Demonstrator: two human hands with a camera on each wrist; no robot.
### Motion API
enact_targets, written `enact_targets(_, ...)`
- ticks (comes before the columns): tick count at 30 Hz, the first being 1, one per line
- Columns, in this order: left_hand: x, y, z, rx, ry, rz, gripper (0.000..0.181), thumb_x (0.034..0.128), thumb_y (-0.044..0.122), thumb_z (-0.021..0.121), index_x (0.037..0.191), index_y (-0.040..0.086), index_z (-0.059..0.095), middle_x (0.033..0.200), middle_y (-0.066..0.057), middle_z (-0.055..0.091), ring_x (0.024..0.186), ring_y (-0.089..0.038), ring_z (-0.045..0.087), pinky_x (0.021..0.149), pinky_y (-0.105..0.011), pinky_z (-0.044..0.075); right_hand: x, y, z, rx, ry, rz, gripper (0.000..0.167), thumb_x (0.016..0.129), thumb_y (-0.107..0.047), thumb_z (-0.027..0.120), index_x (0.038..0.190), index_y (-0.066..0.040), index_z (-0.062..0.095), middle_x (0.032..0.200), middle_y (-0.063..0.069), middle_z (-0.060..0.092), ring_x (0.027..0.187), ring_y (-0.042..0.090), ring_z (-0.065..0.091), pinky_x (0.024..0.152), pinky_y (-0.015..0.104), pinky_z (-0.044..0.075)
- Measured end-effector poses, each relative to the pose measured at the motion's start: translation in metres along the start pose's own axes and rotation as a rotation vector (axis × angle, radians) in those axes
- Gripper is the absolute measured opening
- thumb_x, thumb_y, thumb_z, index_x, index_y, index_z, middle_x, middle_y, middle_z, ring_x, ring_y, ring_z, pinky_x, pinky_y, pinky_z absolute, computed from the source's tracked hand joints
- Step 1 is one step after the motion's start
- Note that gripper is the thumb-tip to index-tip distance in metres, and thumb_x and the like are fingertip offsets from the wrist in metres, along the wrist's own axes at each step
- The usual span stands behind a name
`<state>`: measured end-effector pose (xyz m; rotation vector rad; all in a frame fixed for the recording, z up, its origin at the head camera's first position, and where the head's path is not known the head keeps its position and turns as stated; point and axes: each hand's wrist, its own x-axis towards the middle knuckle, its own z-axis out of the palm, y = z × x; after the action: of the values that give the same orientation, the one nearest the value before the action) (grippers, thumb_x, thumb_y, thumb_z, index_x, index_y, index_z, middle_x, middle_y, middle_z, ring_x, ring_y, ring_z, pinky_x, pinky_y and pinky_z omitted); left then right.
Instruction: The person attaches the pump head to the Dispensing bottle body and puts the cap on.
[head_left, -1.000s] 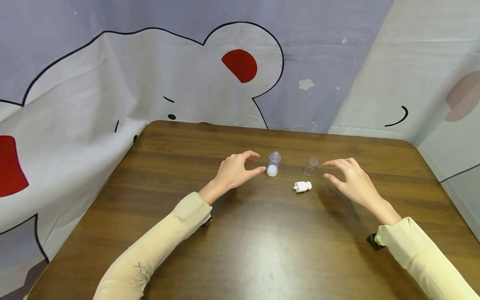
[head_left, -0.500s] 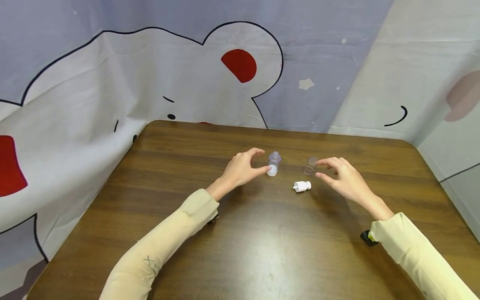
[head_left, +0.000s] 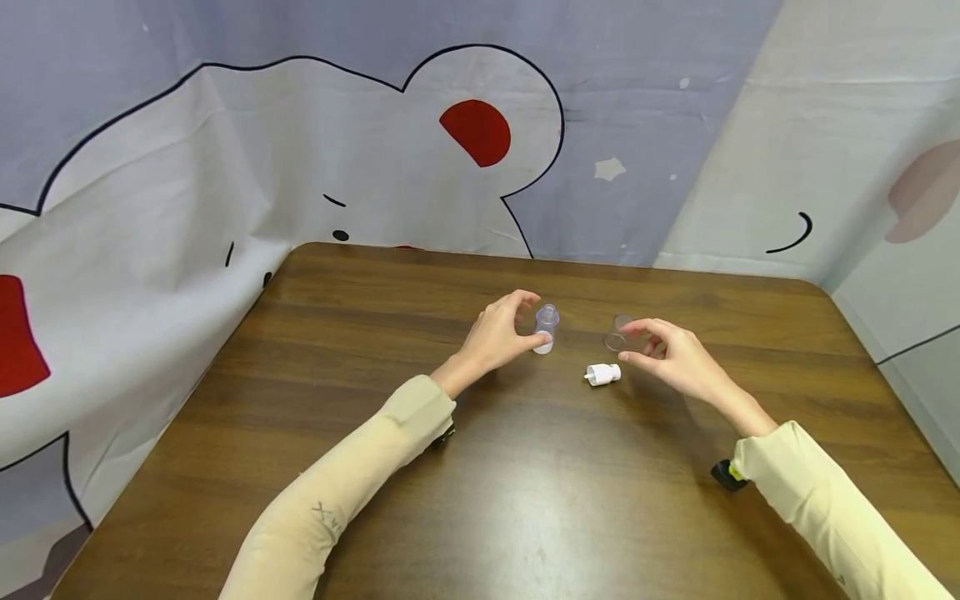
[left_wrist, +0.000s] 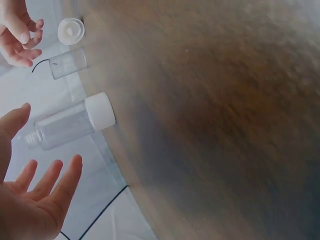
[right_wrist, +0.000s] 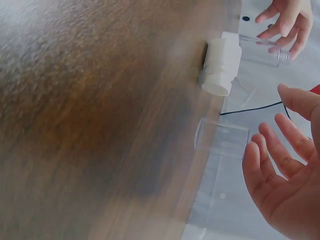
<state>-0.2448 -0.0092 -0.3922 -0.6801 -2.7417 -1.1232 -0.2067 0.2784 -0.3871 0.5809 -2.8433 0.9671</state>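
Observation:
A clear bottle (head_left: 547, 320) with a white base (left_wrist: 100, 111) and a threaded neck stands upright on the table. My left hand (head_left: 497, 335) is beside it with fingers and thumb spread; in the left wrist view (left_wrist: 40, 205) a gap shows between them and the bottle. To the right stands a clear cylindrical cap (right_wrist: 222, 139), partly hidden in the head view by my right hand (head_left: 675, 358). That hand's fingers are bent loosely near the cap without closing on it. Nearer to me, a white pump head (head_left: 602, 374) lies on its side between the two hands.
The brown wooden table (head_left: 480, 500) has rounded far corners. Behind it and along the left hangs a cloth (head_left: 360, 150) printed with cartoon shapes. Both forearms have pale sleeves, with a dark device (head_left: 727, 475) under the right cuff.
My left hand has moved right and forward to the bottle. My right hand has moved left to the clear cap. The bottle, cap and pump head have stayed in place.

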Motion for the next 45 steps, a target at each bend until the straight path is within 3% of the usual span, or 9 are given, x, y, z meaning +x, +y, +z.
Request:
enact_targets(6,0.006,-0.002,0.008,0.041,-0.004,-0.045,0.064,0.0773,0.039,0.079,0.13,0.018,0.051,0.122,-0.001,0.065,0.111,-0.018,0.06,0.082,-0.039,0.053,0.001,0.002,0.003,0.053,-0.082,-0.011,0.04,0.084,-0.024,0.075,0.119,-0.01,0.062,0.11,0.012,0.066,0.076,0.01,0.058,0.064,0.024,0.048)
enact_targets(13,0.011,-0.004,0.013,-0.044,-0.021,-0.035,0.065,0.0763,0.033,0.081,0.129,0.011,0.05,0.123,-0.007,0.064,0.114,-0.024,0.061,0.091,-0.04,0.05,0.002,0.004,0.007,0.102,-0.144,-0.013,0.042,0.083,-0.023,0.076,0.119,-0.009,0.061,0.115,0.012,0.066,0.081,0.012,0.062,0.069,0.026,0.052)
enact_targets(25,0.016,0.001,0.025,-0.086,-0.036,-0.02,0.063,0.0781,0.029,0.08,0.129,0.008,0.051,0.117,-0.008,0.066,0.1,-0.022,0.066,0.084,-0.031,0.053,0.0,0.005,0.014,0.141,-0.149,-0.046,0.042,0.082,-0.02,0.077,0.118,-0.006,0.062,0.112,0.013,0.066,0.089,0.024,0.062,0.071,0.025,0.053)
enact_targets(34,0.017,-0.002,0.029,-0.154,-0.023,-0.041,0.052,0.0794,0.018,0.079,0.125,0.008,0.055,0.116,-0.011,0.067,0.097,-0.025,0.068,0.082,-0.033,0.054,-0.005,0.005,0.018,0.163,-0.178,-0.062,0.044,0.08,-0.02,0.079,0.118,-0.006,0.062,0.107,0.005,0.066,0.092,0.02,0.06,0.078,0.034,0.055)
enact_targets(45,0.013,-0.004,0.03,-0.173,0.019,-0.04,0.05,0.0783,0.012,0.079,0.119,0.003,0.051,0.115,-0.016,0.069,0.1,-0.026,0.069,0.088,-0.038,0.053,-0.003,0.008,0.023,0.132,-0.206,-0.082,0.049,0.077,-0.024,0.081,0.118,-0.007,0.062,0.112,0.004,0.066,0.099,0.017,0.061,0.079,0.033,0.055)
